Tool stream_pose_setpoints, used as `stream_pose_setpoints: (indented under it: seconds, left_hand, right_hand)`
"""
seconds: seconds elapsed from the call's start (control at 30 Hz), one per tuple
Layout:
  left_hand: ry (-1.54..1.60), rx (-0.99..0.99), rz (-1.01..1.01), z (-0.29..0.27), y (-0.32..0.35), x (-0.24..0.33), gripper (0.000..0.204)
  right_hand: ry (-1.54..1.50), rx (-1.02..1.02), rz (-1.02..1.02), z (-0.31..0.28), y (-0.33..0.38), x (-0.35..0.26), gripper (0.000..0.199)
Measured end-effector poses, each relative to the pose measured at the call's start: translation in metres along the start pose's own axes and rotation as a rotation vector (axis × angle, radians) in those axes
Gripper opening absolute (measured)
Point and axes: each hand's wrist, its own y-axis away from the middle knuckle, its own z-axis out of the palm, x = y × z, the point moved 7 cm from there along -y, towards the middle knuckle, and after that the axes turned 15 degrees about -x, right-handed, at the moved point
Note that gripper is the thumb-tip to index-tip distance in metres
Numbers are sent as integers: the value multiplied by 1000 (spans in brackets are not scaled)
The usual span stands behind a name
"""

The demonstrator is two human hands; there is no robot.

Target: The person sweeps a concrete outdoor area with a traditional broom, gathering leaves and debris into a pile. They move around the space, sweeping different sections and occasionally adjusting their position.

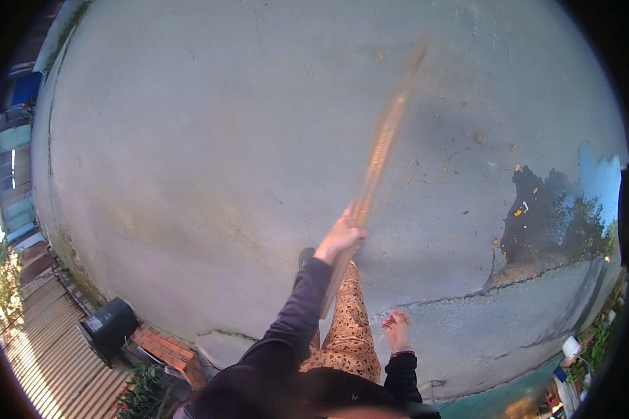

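Observation:
My left hand (341, 236) is wrapped round a long straw-coloured broom (382, 146), blurred by motion. Its lower end comes back beside my left forearm, and its tapering far end reaches forward and right over the concrete ground (223, 126). Away from the broom, my right hand (398, 328) hangs beside my right leg. The fingers of that hand are loosely bent and apart, with nothing visible in them; a beaded bracelet (402, 353) circles the wrist. Dry leaves (479, 138) and small scraps lie scattered on the ground to the right of the broom.
A dark puddle (538, 230) with floating litter lies at the right. A raised concrete strip (461, 335) borders it on the near side. At the lower left are a black bin (110, 327), a brick ledge (162, 347) and corrugated sheeting (56, 339).

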Motion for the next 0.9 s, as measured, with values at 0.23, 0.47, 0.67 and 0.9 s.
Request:
stream_pose_setpoints:
  seconds: [0.23,0.47,0.67,0.9]
  left_hand:
    - [247,551,-18,-212,155,-49,68]
    - [671,434,126,-330,8,14,11]
    - [-372,430,-235,-120,-209,101,106]
    - [-489,-416,-90,-42,-239,249,95]
  right_hand:
    - [-87,271,26,-99,10,30,7]
    - [-181,373,71,-46,6,59,8]
    - [-179,261,73,111,-28,15,12]
    - [3,13,-96,269,-79,-115,9]
